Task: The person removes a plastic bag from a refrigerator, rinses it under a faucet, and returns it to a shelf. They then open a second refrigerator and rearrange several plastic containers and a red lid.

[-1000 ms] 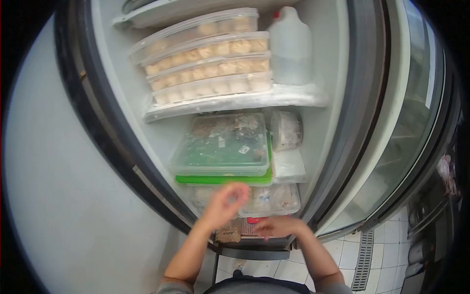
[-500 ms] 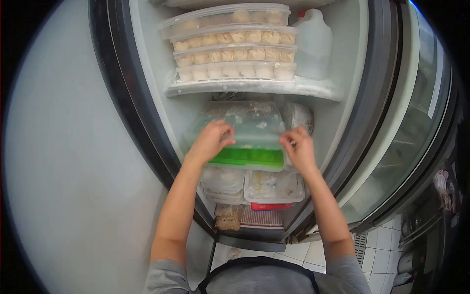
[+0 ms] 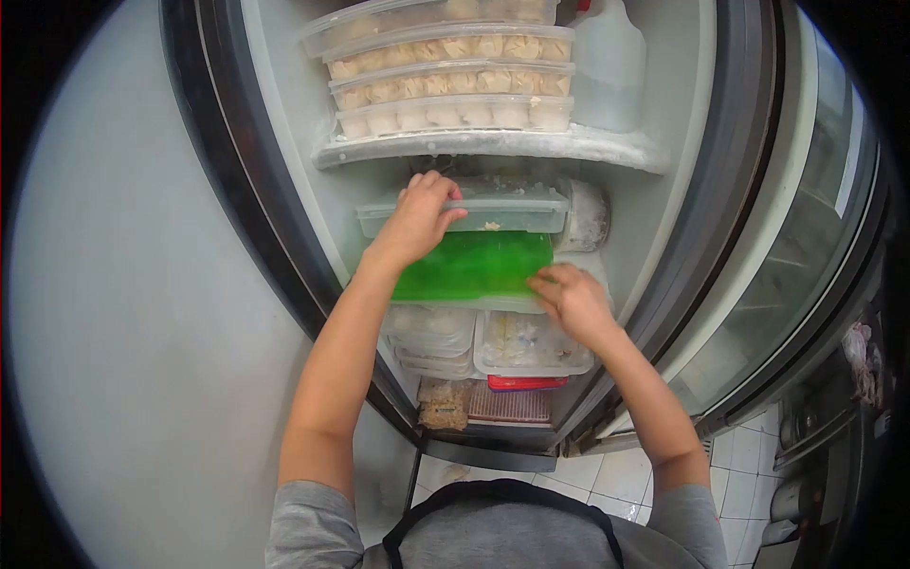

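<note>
Reaching into an open freezer (image 3: pixel 284 190), a person works just below its frosted shelf (image 3: pixel 493 148), the landmark for all positions given here. The left hand (image 3: pixel 422 216) is under the shelf's left half, fingers curled over the left end of a clear tub (image 3: pixel 502 211) and clenched on its rim. The tub sits close under the shelf, roughly level and apparently raised, so that its weight seems to be off the green box (image 3: pixel 474 266) directly beneath it. The right hand (image 3: pixel 569 296) is lower, under the shelf's right half, with its fingers closed on the front right corner of the green box; this hold appears to steady the box while the tub above it is carried by the other hand. A round tub (image 3: pixel 590 213) stands under the shelf's right end, touching or nearly touching the clear tub. On top of the shelf, four trays (image 3: pixel 455 90) of pale dumplings are stacked flat, which saves height, with a white jug (image 3: pixel 611 66) upright beside them on the right. Farther below the shelf, under the green box, lie lower tubs (image 3: pixel 526 346) side by side and a red lid (image 3: pixel 526 382). The glass door (image 3: pixel 796 228) stands swung open to the right of the shelf.
</note>
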Tool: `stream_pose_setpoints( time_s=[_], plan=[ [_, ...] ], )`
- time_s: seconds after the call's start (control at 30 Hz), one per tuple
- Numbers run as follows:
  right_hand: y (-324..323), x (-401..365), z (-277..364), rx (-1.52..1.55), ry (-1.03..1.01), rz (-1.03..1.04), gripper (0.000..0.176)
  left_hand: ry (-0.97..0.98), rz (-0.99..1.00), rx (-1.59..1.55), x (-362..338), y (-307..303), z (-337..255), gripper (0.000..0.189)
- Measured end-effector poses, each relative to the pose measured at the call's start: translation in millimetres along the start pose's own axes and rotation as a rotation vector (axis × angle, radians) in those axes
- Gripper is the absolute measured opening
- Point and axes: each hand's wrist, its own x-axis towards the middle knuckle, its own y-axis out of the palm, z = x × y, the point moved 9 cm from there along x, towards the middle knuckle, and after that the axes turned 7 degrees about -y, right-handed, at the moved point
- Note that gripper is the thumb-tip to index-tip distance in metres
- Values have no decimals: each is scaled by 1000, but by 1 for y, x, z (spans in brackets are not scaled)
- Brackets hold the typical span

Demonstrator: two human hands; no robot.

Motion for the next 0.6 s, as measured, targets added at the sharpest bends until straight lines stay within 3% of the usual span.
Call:
stream_pose_setpoints(
  time_s=[0.1,0.27,0.37,0.6],
  plan=[
    [-15,16,-36,-50,73,-224,19,8,-11,27,9,-3,5,23],
    [-52,56,-41,-196,117,-371,10,-73,32,0,28,-10,21,27],
    [-61,67,-42,-252,99,-417,8,-45,-63,-48,35,-10,30,29],
    [-43,42,-38,-260,86,-375,12,-47,-79,39,8,-5,11,22]
  ],
)
